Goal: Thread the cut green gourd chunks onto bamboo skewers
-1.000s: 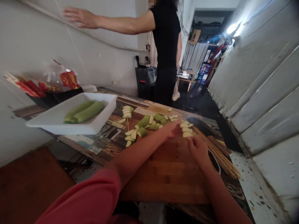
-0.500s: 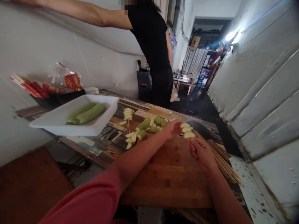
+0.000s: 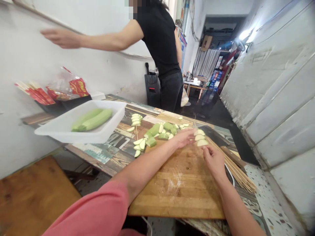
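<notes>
My right hand (image 3: pixel 214 160) is closed in a pinch at the lower end of a skewer of zucchini slices (image 3: pixel 201 137); its stick is mostly hidden. Stretched out beside these slices is my left hand (image 3: pixel 184 137), its fingers apart; whether the fingertips touch them I cannot tell. Both hands are above the far part of a wooden cutting board (image 3: pixel 182 186). Cut zucchini chunks (image 3: pixel 154 130) and loose half-round slices (image 3: pixel 139 144) lie at the board's far left edge. Farther left, another skewer of slices (image 3: pixel 136 120) rests on the table.
A white tray (image 3: pixel 108 131) holds two whole zucchini (image 3: pixel 95 119). Bamboo skewers (image 3: pixel 236 167) and a knife handle (image 3: pixel 232 155) lie at the right. Behind the table stands a person in black (image 3: pixel 162 49), one arm stretched left. A wooden stool (image 3: pixel 36 196) is at lower left.
My left hand has shifted slightly right, its fingers still beside the skewered slices. My right hand keeps its pinch. The other person's outstretched hand has come down and in from the upper left. The picture is brighter.
</notes>
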A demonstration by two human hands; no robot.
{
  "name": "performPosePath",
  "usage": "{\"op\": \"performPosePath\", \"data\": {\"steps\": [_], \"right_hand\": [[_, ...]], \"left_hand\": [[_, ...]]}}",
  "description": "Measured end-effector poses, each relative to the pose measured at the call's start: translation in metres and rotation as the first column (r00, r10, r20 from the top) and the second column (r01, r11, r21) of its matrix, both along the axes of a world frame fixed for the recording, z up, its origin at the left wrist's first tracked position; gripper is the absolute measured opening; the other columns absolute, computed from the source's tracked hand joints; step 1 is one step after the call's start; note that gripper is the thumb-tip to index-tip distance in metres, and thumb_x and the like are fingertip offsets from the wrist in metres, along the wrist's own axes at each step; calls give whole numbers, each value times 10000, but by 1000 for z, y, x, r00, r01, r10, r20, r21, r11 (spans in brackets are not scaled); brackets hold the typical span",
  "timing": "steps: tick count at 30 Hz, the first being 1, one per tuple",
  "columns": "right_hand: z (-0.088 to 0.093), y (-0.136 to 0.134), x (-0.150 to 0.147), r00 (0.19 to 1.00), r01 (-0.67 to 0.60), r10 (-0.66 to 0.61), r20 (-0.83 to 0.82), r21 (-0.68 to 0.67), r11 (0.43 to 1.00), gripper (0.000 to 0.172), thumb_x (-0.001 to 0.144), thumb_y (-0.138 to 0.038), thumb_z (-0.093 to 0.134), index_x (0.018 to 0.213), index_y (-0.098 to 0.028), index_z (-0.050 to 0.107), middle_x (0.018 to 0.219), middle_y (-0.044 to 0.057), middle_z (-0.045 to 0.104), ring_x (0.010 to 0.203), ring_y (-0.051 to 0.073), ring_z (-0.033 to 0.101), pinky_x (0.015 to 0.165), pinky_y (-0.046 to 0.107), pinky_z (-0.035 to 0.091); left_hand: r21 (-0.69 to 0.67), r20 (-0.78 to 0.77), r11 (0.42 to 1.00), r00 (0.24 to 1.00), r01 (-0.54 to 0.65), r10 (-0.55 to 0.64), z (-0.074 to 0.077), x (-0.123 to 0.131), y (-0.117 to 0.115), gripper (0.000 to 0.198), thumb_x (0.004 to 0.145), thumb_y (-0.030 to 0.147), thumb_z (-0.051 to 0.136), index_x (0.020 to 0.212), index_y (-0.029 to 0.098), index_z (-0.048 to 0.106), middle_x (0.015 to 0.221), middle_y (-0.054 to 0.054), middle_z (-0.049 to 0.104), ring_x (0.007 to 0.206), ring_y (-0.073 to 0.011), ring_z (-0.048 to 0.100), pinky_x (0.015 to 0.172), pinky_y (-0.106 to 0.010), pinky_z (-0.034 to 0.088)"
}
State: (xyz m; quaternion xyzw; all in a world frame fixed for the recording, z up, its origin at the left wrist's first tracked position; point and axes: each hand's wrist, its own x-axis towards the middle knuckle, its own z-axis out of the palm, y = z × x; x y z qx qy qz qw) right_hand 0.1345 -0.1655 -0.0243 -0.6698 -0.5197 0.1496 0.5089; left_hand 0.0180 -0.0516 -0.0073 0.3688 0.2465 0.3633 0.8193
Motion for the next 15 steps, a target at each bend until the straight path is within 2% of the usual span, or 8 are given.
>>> {"op": "performPosePath", "data": {"steps": [2,5,7,8,10,12,14,15], "right_hand": [[3,-2,1,990,69,-70,122,13,998,314,752,-430,494,761,-157,649,578,21,584,524,152,500,548,267,378],[8,-4,0,986,105,-106,126,20,994,316,762,-416,480,782,-150,649,641,38,614,591,167,538,606,271,393],[8,-4,0,986,129,-131,102,22,991,313,763,-413,481,789,-148,646,631,35,610,590,166,543,601,265,389],[7,-4,-1,985,147,-149,91,23,989,314,764,-413,482,794,-147,645,625,33,606,585,165,541,595,262,386],[4,-2,0,981,179,-181,69,28,983,316,763,-413,481,798,-143,641,612,31,598,567,160,531,578,257,378],[0,0,1,980,193,-194,36,33,981,313,760,-413,481,790,-142,634,593,25,585,547,154,516,558,252,369],[-3,2,2,982,186,-186,0,38,982,302,755,-409,483,772,-142,624,587,24,581,538,152,508,549,250,364],[-4,3,2,984,177,-177,-15,43,983,299,753,-406,483,765,-142,621,596,27,588,542,153,509,552,250,366]], "left_hand": [[25,-29,991,991,-132,133,2,1,2,145,728,229,661,806,127,594,816,-65,642,715,-131,615,757,-307,473],[107,-118,919,913,-378,390,5,-1,11,69,737,171,620,783,126,596,793,-55,636,690,-114,611,695,-256,471],[221,-227,858,831,-463,507,8,-3,19,69,742,130,577,804,124,608,799,-52,643,695,-108,609,673,-227,461],[307,-291,832,787,-462,544,9,-5,22,97,744,118,559,821,124,617,810,-52,649,712,-110,610,676,-221,456],[525,-442,788,689,-321,575,11,-8,27,133,738,130,550,834,133,641,831,-55,662,761,-132,611,707,-231,448],[679,-619,734,532,-10,579,13,-8,29,132,713,187,589,811,147,667,856,-71,670,824,-184,609,758,-277,436],[673,-739,670,318,312,594,13,-6,26,174,675,259,638,808,155,680,913,-101,668,898,-249,594,812,-339,410],[636,-763,643,224,426,606,13,-4,24,209,667,283,647,829,156,680,946,-116,663,929,-273,584,832,-365,395]]}}
